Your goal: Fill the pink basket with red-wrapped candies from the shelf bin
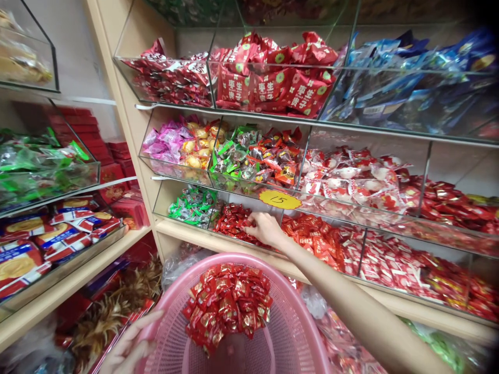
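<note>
- Extends right arm [343, 298] diagonally from lower right, with right hand [265, 229] at loose red candies [232, 221] in a bottom-row bin, fingers bent; cannot tell whether gripping any.
- Rests left hand [132, 343] at pink basket's [294, 317] left rim, fingers slightly bent; cannot tell whether gripping.
- Inside basket: heaped red-wrapped candies [230, 306].

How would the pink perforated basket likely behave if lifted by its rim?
It may flex slightly, its wall looking like thin plastic. The many holes suggest lightness for its size. The heaped glossy red-wrapped candies could slide if tilted.
</note>
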